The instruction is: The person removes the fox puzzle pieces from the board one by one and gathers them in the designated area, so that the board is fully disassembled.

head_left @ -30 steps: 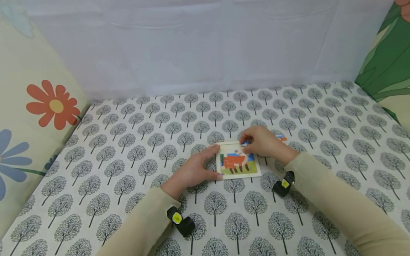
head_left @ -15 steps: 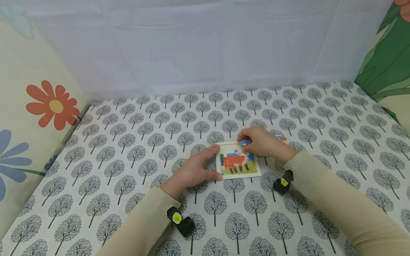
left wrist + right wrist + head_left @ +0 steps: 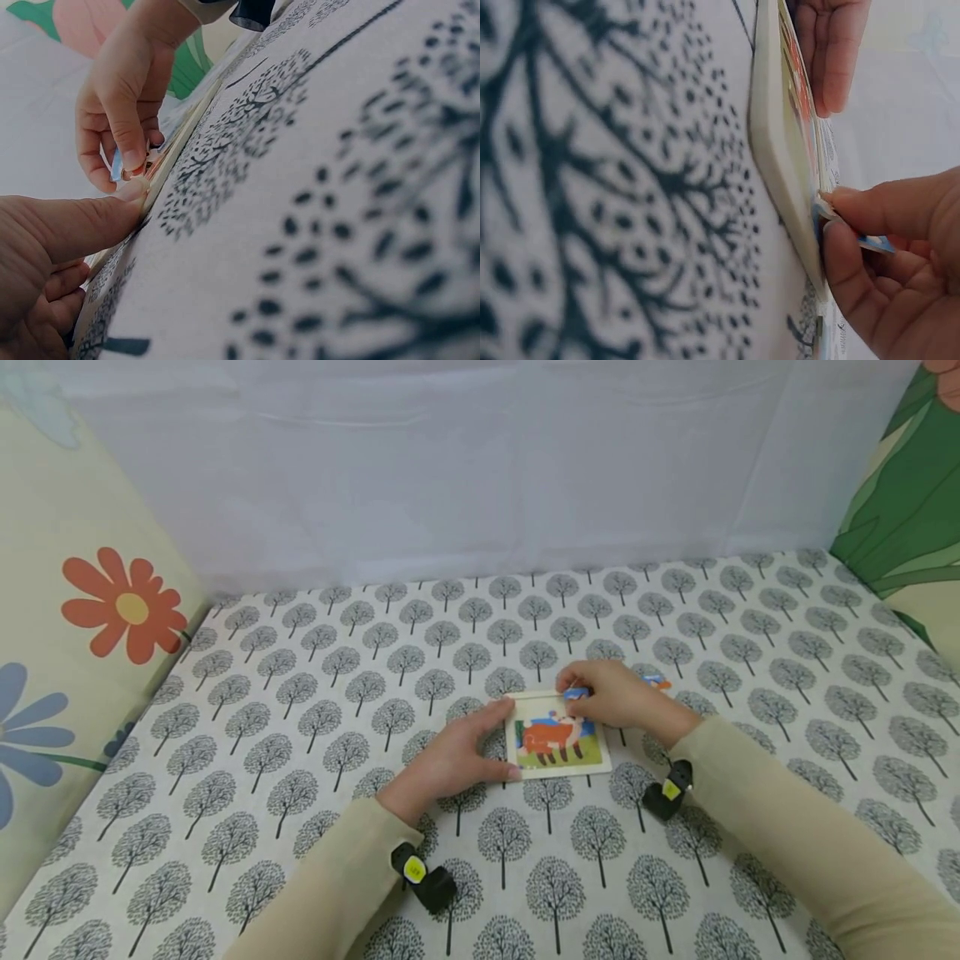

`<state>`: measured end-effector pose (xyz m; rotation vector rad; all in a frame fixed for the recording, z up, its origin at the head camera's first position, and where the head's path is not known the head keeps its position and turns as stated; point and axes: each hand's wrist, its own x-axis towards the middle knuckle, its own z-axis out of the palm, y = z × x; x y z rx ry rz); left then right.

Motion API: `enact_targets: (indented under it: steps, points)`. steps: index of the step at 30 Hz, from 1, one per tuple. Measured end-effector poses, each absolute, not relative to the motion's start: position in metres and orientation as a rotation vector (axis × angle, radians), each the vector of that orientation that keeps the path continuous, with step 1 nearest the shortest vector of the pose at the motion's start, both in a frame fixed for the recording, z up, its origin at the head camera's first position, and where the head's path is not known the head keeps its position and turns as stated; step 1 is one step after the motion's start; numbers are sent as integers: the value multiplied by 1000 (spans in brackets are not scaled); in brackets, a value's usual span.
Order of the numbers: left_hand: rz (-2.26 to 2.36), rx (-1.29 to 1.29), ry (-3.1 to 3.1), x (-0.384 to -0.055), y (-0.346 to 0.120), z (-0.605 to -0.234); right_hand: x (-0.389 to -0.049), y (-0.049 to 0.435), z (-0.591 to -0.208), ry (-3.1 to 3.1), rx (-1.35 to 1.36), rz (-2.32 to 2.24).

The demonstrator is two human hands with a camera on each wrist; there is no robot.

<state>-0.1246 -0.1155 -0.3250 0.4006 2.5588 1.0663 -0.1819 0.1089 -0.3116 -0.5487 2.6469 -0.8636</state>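
Note:
A square jigsaw puzzle board (image 3: 566, 772) with a pale frame lies on the cloth, its picture showing an orange animal on green ground. My left hand (image 3: 457, 756) holds the board's left side, thumb at the near corner and a finger at the far one. Over the far right corner, my right hand (image 3: 617, 695) pinches a small blue puzzle piece (image 3: 576, 693) between thumb and fingertips. In the right wrist view that blue piece (image 3: 875, 243) sticks out tilted from the pinch, fingertips right at the board's edge (image 3: 769, 150). The fingers partly cover that corner.
Just beyond the right hand lies a loose blue and orange puzzle piece (image 3: 657, 681), partly hidden by the hand. A tree-print cloth (image 3: 345, 827) covers the table. A white backdrop (image 3: 480, 468) stands behind, with flower-patterned panels (image 3: 97, 693) at the sides.
My right hand shifts only slightly, and the blue piece in its fingertips turns a little at the board's far right corner. The left hand and board stay put.

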Motion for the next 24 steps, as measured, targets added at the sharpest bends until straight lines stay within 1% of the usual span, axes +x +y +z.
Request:
enact_targets:
  steps: [12,24]
  points:
    - [1027,425,2576,-125,-116,-326,-181,110,-313,2624,-495,-941]
    - [1029,414,2575,-126,-116,-327,-183,118,-315,2506,-402,-1180]
